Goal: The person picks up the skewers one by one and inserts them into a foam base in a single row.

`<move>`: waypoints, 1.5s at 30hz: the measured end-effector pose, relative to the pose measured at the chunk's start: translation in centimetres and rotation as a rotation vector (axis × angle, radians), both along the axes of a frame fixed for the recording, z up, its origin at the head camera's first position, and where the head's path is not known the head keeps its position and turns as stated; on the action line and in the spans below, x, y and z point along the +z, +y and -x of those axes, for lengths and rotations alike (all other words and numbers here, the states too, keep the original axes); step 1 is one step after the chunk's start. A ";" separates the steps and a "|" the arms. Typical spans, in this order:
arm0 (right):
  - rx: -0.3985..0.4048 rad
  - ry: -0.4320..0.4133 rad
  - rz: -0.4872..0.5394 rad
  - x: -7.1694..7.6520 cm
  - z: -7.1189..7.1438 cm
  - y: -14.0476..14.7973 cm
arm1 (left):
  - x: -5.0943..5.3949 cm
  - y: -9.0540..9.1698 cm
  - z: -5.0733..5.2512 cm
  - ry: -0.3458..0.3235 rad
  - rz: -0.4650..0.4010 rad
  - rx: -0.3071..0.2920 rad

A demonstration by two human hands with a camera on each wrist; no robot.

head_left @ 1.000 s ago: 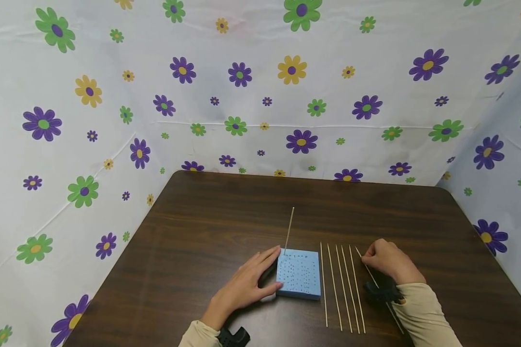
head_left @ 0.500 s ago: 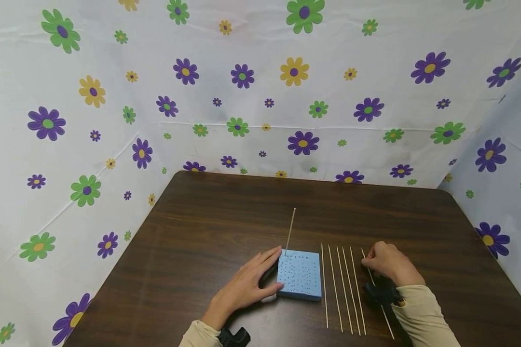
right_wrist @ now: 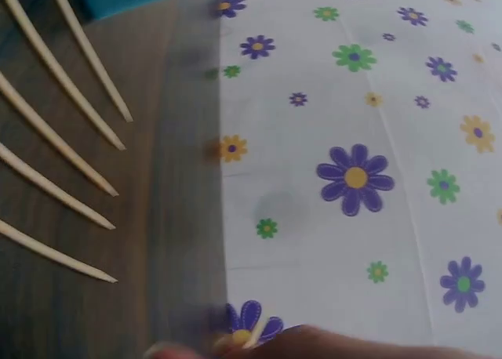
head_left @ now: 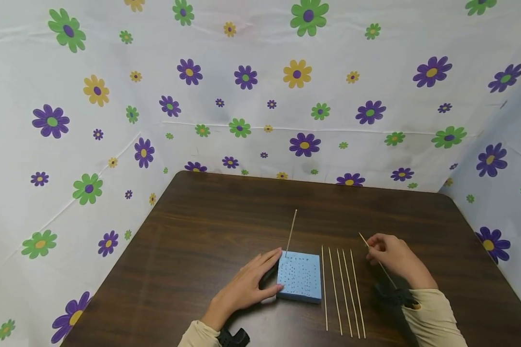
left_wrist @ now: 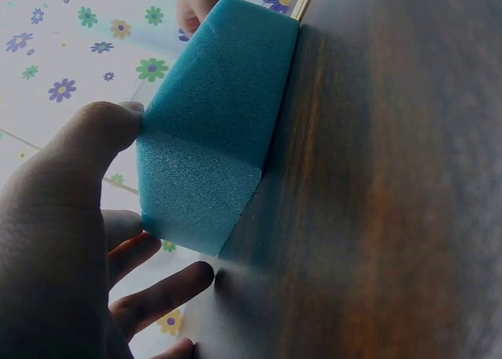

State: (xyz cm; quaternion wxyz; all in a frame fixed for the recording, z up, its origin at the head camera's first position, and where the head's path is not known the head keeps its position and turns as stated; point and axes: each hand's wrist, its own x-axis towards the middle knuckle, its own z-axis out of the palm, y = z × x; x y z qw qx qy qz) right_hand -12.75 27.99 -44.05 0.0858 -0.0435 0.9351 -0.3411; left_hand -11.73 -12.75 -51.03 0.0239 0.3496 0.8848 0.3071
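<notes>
The right hand [head_left: 392, 258] pinched a thin stick [head_left: 387, 274] to the right of five sticks [head_left: 344, 292] lying side by side, while the left hand [head_left: 248, 282] (fingers outstretched) rested against the blue block [head_left: 299, 277].

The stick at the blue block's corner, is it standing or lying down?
Standing: in the head view, the stick rises from the top of the blue block. Whether it leans slightly, I cannot tell.

This seems to be a screened-off corner; home or lab, I cannot tell. Beyond the left hand [head_left: 248, 283] and the right hand [head_left: 398, 259], and at both sides, white flowered cloth [head_left: 265, 48] encloses the brown wood-grain table [head_left: 226, 207].
</notes>
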 end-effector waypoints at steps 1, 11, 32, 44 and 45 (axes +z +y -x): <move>0.005 0.033 0.013 0.1 0.0 -0.1 | 0.0 0.0 0.0 0.001 0.001 -0.002; 0.032 0.403 0.155 0.4 -0.1 -3.5 | 0.0 -0.1 0.2 0.031 -0.008 -0.015; 0.239 0.392 0.545 -0.6 -0.4 -8.9 | -0.4 -0.3 0.1 0.028 -0.019 -0.015; 0.194 0.420 0.442 -1.3 0.6 -11.7 | -0.6 -0.1 0.3 0.005 -0.003 -0.012; 0.192 0.409 0.438 -1.3 0.6 -11.9 | -0.6 -0.1 0.3 0.004 -0.002 -0.011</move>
